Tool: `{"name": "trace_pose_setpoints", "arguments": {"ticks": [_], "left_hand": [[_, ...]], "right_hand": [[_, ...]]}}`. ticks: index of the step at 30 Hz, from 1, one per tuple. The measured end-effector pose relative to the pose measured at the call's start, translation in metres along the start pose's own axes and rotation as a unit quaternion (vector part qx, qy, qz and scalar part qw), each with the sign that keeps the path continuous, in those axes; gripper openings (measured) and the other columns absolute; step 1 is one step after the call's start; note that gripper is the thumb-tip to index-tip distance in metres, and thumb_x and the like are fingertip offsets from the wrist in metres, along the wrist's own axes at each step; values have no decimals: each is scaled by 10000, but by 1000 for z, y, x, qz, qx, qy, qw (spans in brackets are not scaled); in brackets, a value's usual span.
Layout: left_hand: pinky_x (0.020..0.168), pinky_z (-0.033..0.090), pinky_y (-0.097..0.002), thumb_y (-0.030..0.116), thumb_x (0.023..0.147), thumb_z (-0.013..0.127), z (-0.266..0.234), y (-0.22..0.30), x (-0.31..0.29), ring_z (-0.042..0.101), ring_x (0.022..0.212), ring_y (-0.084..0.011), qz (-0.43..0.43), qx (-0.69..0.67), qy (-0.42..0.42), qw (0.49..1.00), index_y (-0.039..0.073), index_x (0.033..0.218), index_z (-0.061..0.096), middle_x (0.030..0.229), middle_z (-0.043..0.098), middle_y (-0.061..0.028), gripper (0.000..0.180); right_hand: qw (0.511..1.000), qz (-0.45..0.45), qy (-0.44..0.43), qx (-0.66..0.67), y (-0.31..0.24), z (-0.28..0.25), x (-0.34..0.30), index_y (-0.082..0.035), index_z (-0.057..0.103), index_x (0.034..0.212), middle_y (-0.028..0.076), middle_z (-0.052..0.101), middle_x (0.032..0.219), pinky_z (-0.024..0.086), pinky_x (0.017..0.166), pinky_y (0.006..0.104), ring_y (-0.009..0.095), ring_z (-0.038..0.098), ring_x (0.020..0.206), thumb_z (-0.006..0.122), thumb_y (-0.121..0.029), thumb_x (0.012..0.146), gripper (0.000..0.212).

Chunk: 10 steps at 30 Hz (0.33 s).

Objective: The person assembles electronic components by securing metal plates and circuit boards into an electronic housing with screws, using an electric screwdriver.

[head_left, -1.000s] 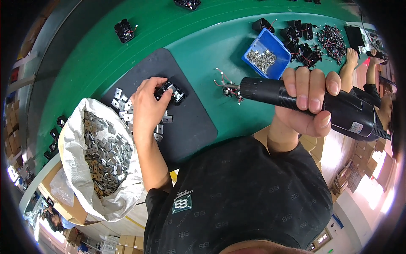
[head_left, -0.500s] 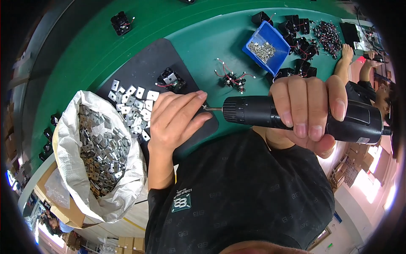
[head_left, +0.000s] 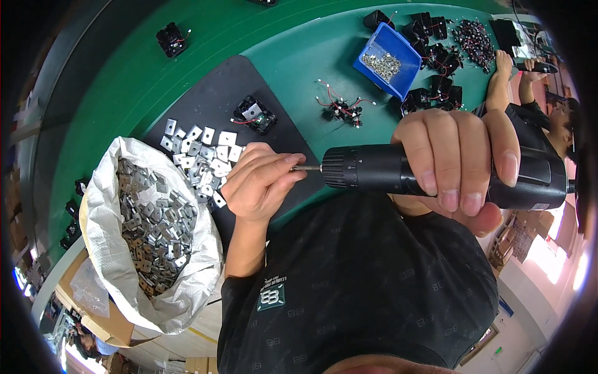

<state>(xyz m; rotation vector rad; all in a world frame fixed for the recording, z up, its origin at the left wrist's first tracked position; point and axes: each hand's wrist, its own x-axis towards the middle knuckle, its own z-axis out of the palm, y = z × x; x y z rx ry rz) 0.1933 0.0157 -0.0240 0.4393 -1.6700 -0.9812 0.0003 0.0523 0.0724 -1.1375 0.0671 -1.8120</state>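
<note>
My right hand (head_left: 464, 165) is wrapped round a black electric screwdriver (head_left: 367, 167), held level with its bit toward the left. The thumb and fingers of my left hand (head_left: 258, 181) close in a pinch at the tip of the metal bit (head_left: 309, 167). Whatever lies between those fingertips is too small and covered to make out. Beyond my left hand, a black housing (head_left: 255, 116) with a metal plate in it and red wires rests on the dark mat (head_left: 240, 75). Several loose metal plates (head_left: 202, 156) with holes lie beside that hand.
A white woven sack (head_left: 208, 262) full of metal plates stands at the left. On the green table (head_left: 299, 68) are a blue bin (head_left: 405, 59) of small screws, a wired cluster (head_left: 344, 112) and several black housings (head_left: 442, 59). A co-worker's arm (head_left: 498, 87) reaches in at the far right.
My left fingers have drawn together round the bit's tip, where they were a little apart before. The screwdriver has shifted slightly left, still in my right hand.
</note>
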Motion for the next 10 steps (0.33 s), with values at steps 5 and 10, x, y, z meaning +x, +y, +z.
{"name": "trace_pose_setpoints", "arguments": {"ticks": [5, 10], "left_hand": [[570, 455, -308, 103, 714, 781, -5, -3, 4, 654, 637, -224, 3, -9, -27, 1000, -50, 856, 648, 733, 688, -133, 248], [577, 462, -312, 95, 723, 773, -9, -6, 5, 664, 656, -230, 19, 2, -44, 999, -47, 855, 649, 742, 690, -129, 230]], "right_hand": [[999, -3, -45, -12, 3, -2, 3, -131, 525, 1083, -19, 621, 836, 474, 761, 262, 117, 594, 804, 777, -158, 794, 385], [997, 22, -68, -16, 7, -4, 7, -141, 527, 1106, -7, 621, 871, 450, 820, 284, 138, 584, 857, 805, -209, 769, 442]]}}
